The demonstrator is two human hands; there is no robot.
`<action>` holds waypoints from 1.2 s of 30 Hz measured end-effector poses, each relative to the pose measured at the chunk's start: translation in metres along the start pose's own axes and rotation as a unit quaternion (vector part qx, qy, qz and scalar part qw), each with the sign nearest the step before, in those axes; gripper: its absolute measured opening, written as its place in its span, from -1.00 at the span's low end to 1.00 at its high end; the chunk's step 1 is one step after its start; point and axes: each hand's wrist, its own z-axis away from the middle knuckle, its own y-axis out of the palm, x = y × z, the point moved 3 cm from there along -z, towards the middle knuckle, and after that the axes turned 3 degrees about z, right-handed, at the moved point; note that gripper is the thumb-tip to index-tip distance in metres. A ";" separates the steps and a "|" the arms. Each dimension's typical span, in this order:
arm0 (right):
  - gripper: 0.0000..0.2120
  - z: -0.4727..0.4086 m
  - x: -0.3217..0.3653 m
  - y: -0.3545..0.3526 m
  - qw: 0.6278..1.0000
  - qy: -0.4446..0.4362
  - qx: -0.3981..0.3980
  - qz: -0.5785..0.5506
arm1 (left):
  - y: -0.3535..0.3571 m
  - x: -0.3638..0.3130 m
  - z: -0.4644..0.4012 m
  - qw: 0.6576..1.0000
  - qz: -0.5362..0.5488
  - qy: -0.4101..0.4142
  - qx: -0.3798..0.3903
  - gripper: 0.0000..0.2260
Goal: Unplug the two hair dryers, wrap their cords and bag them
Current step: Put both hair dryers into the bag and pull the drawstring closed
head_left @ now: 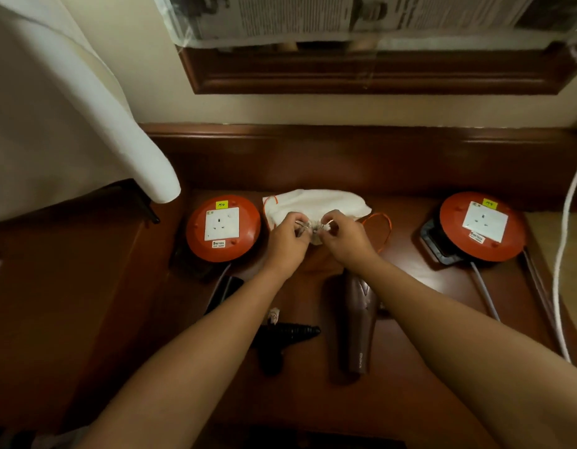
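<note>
A white cloth bag (316, 202) with an orange drawstring (382, 226) lies at the back middle of the wooden table (426, 319). My left hand (288, 239) and my right hand (343, 239) both pinch the gathered mouth of the bag, close together. A brown hair dryer (355, 322) lies on the table under my right forearm. A black ribbed part with a coiled cord (285, 335) lies beside it, partly hidden by my left forearm. What the bag holds is hidden.
Two red round extension reels with white sockets stand on the table, one on the left (223, 228) and one on the right (483, 226), nothing plugged in either. A grey cable (486, 294) runs from the right reel. White cloth (70, 124) hangs at left.
</note>
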 end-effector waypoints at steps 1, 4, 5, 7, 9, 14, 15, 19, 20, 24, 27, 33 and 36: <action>-0.78 0.000 0.006 -0.007 1.000 -0.004 -0.006 0.000 | -0.004 -0.007 -0.002 1.000 0.007 0.006 0.003 -0.87; -0.77 0.000 0.025 -0.027 1.000 -0.024 -0.017 0.007 | -0.018 -0.029 -0.004 0.999 0.025 0.027 0.017 -0.88; -0.78 0.001 0.031 -0.034 0.999 -0.029 -0.017 0.008 | -0.022 -0.035 -0.005 0.999 0.026 0.036 0.020 -0.88; -0.82 0.003 0.042 -0.046 0.999 -0.034 -0.027 0.011 | -0.029 -0.047 -0.005 0.998 0.007 0.054 0.027 -0.88; -0.84 0.007 0.052 -0.056 0.998 -0.043 -0.046 0.019 | -0.035 -0.058 -0.005 0.997 -0.028 0.061 0.047 -0.82; -0.83 0.024 0.077 -0.069 0.995 -0.051 -0.075 0.034 | -0.051 -0.081 0.001 0.992 -0.056 0.088 0.075 -0.78; -0.83 0.028 0.082 -0.071 0.995 -0.053 -0.081 0.035 | -0.054 -0.084 0.002 0.992 -0.045 0.088 0.074 -0.79; -0.83 0.046 0.093 -0.082 0.993 -0.054 -0.097 0.034 | -0.061 -0.097 0.007 0.991 -0.005 0.112 0.075 -0.84; -0.83 0.051 0.094 -0.084 0.993 -0.052 -0.100 0.032 | -0.062 -0.100 0.010 0.990 0.003 0.123 0.072 -0.86; -0.84 0.066 0.097 -0.095 0.989 -0.066 -0.113 0.063 | -0.057 -0.107 0.019 0.983 0.001 0.167 0.070 -0.89; -0.84 0.072 0.099 -0.100 0.984 -0.085 -0.129 0.092 | -0.052 -0.108 0.025 0.981 0.006 0.184 0.061 -0.90; -0.84 0.066 0.079 -0.111 0.986 -0.065 -0.121 0.089 | -0.039 -0.120 0.029 0.979 -0.012 0.200 0.046 -0.94; -0.86 0.066 0.072 -0.119 0.985 -0.076 -0.122 0.095 | -0.028 -0.127 0.031 0.978 -0.037 0.202 0.032 -0.94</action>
